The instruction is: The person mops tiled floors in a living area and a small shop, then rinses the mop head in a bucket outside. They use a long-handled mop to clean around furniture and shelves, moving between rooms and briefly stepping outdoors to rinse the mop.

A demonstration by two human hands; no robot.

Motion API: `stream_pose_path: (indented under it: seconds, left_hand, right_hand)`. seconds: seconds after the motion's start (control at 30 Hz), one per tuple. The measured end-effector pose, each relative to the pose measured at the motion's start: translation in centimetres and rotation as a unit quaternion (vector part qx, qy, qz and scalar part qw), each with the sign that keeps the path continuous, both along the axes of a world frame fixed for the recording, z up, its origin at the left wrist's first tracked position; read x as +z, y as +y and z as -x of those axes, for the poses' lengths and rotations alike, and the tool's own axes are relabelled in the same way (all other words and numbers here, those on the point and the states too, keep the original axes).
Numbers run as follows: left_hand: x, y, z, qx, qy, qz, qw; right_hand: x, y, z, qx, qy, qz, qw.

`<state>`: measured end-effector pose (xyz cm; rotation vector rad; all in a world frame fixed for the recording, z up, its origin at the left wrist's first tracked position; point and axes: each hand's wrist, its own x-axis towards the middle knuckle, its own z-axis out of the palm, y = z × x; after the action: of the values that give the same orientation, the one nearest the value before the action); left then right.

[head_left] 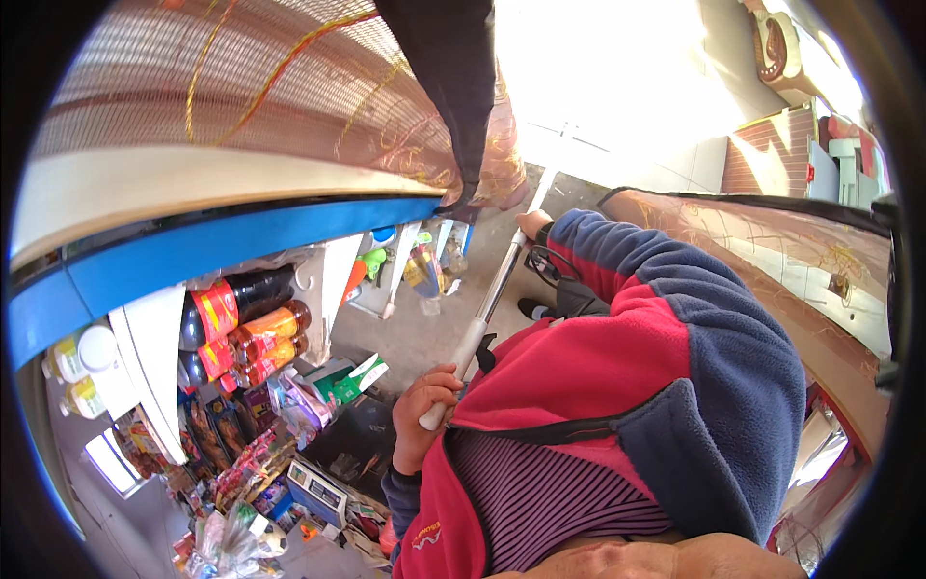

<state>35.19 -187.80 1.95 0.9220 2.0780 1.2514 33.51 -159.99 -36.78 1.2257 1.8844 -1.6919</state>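
A long pole (499, 285) with a white grip and a shiny metal shaft runs from near my body toward the bright doorway. Its far end is washed out by glare, so I cannot tell what kind of tool it is. My left hand (424, 410) is wrapped round the white grip at the near end. Farther along the shaft, my right hand (532, 225) is closed on the pole. A dark cord loop (550, 262) hangs by my right wrist. Below the shaft, a dark shoe (533, 309) shows on the grey floor (395, 333).
On the left, shelves with a blue edge (251, 230) hold dark bottles (265, 289) and amber bottles (275, 331). Packaged goods (241, 473) crowd the lower left. Mesh curtains (289, 87) hang on both sides of the bright doorway (608, 77). A striped box (772, 150) stands far right.
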Motion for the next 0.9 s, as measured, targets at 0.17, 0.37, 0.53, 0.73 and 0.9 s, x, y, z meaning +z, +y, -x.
stream_pose_path:
  seconds: [0.17,0.37,0.53,0.73,0.9]
  left_hand:
    - [0.4,-3.8,-2.8,0.025,0.002,0.004,1.0]
    - [2.2,-9.6,-6.7,0.023,0.018,0.013,0.999]
    - [2.9,-15.7,-10.2,0.055,0.039,-0.051,0.996]
    - [3.6,-23.2,-13.3,0.18,0.041,-0.266,0.946]
    - [2.3,-24.7,-14.7,0.162,-0.007,-0.305,0.939]
  right_hand:
    - [0.9,-3.8,-1.5,0.096,-0.031,-0.025,0.995]
    - [1.4,-9.4,-4.2,0.322,-0.003,-0.128,0.938]
    - [4.4,-15.1,-7.2,0.423,0.031,-0.167,0.89]
    - [8.6,-24.0,-11.1,0.036,-0.042,0.215,0.975]
    - [10.6,-27.7,-13.3,-0.125,-0.049,0.348,0.928]
